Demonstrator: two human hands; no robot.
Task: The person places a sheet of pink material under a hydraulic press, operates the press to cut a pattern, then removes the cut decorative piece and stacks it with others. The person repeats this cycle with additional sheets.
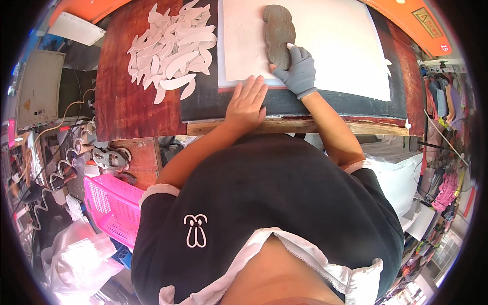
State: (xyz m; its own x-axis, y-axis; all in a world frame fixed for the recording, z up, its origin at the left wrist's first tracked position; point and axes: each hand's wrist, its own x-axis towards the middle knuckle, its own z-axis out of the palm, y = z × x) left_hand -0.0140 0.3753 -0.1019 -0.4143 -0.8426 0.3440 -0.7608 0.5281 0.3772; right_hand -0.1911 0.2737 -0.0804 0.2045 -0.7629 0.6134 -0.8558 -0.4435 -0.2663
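A wide workbench with a streaked reddish-brown wooden top (122, 107) carries a flat black panel (203, 109) across its middle and right, with a pale brown wooden strip (284, 126) along the near edge. At the left, a loose heap of off-white, curved, leaf-shaped flat pieces (175, 48) lies mostly on the red-brown wood, its right side spilling onto the black. A broad, smooth white sheet (351, 56) lies flat on the panel, more than one layer showing at its near left corner, with a small white scrap (388, 62) just beside its right edge
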